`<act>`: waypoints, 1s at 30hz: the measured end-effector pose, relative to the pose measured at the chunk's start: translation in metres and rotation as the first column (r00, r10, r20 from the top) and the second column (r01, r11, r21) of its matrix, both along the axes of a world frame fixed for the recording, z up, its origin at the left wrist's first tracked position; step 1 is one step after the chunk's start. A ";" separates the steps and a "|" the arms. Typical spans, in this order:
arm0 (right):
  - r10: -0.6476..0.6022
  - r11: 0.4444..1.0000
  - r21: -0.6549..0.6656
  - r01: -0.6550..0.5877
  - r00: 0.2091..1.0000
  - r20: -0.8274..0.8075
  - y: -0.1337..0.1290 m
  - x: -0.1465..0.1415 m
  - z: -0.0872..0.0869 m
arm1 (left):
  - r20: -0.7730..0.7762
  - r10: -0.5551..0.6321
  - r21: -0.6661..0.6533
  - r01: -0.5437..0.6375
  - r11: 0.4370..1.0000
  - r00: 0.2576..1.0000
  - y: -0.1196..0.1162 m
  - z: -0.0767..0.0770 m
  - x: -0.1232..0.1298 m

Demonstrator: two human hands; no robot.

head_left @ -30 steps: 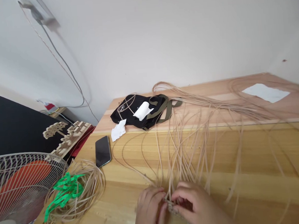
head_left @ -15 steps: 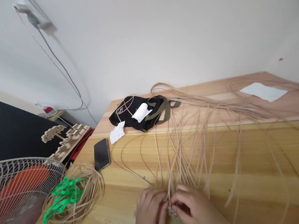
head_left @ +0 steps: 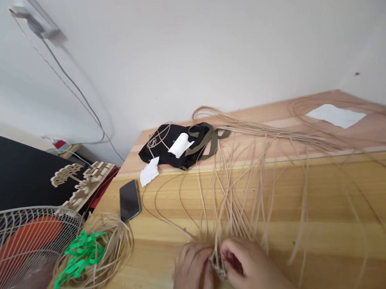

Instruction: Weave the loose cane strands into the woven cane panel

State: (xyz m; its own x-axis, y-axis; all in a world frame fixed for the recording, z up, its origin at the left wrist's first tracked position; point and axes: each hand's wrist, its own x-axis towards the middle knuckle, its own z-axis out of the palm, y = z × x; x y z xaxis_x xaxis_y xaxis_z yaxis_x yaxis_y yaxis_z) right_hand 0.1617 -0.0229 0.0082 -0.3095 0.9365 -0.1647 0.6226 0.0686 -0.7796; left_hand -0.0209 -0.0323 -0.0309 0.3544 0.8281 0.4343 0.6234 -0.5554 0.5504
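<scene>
Long tan weaving strands point(head_left: 231, 194) fan out across the table from a small woven piece point(head_left: 219, 268) near the bottom of the view. My left hand point(head_left: 192, 272) is closed at the left side of this piece, fingers bent and pressed against it. From the right, my right hand point(head_left: 246, 264) pinches at the strands close to the weave, thumb and forefinger curled together. The fingers partly cover the woven piece, and its lower part is hard to make out.
A coil of tan strands with green strips point(head_left: 83, 253) lies at the left, near a phone point(head_left: 130, 201) and a fan point(head_left: 25, 253). Farther back are a black bag point(head_left: 166, 146), crumpled white paper point(head_left: 149, 171), a white sheet point(head_left: 336, 115) and a strand bundle point(head_left: 261, 128).
The view has shifted slightly, moving the background a little to the left. My right fingers have drawn slightly apart from my left, showing more of the woven piece between them.
</scene>
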 end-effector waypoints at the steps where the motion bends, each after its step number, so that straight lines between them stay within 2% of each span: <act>1: -0.006 1.000 -0.005 0.006 1.000 -0.003 0.000 0.000 0.000 | 0.001 0.004 0.003 -0.004 1.000 1.000 0.000 -0.001 0.000; 10: -0.024 0.999 -0.041 0.020 0.995 -0.095 0.002 0.001 0.000 | -0.044 0.025 0.001 -0.025 1.000 0.999 -0.004 -0.003 -0.005; 16: -0.045 0.986 -0.166 -0.012 0.941 -0.334 0.008 0.011 0.004 | -0.085 0.092 0.013 -0.091 0.996 0.992 -0.014 -0.003 -0.005; 21: -0.072 0.974 -0.225 -0.026 0.908 -0.414 0.011 0.013 0.001 | -0.085 0.151 -0.027 -0.154 0.988 0.985 -0.022 0.000 -0.004; 25: -0.117 0.964 -0.265 -0.014 0.874 -0.472 0.012 0.013 -0.005 | -0.011 0.188 -0.112 -0.188 0.976 0.982 -0.026 0.001 -0.008; 27: -0.151 0.959 -0.283 0.003 0.850 -0.504 0.012 0.014 -0.008 | 0.067 0.212 -0.208 -0.194 0.959 0.975 -0.028 -0.002 -0.010; 29: -0.195 0.954 -0.300 0.029 0.817 -0.542 0.011 0.014 -0.007 | 0.209 0.280 -0.374 -0.188 0.908 0.937 -0.028 -0.008 -0.010; 30: -0.220 0.951 -0.306 0.046 0.797 -0.562 0.010 0.013 -0.006 | 0.308 0.343 -0.478 -0.167 0.862 0.887 -0.029 -0.010 -0.009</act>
State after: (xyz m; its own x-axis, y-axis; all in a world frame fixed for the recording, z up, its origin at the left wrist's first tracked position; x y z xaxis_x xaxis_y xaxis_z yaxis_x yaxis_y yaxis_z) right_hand 0.1749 -0.0129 0.0018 -0.3029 0.9225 -0.2392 0.0304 -0.2415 -0.9699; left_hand -0.0294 -0.0609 -0.0413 -0.0107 0.9974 0.0707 0.4098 -0.0602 0.9102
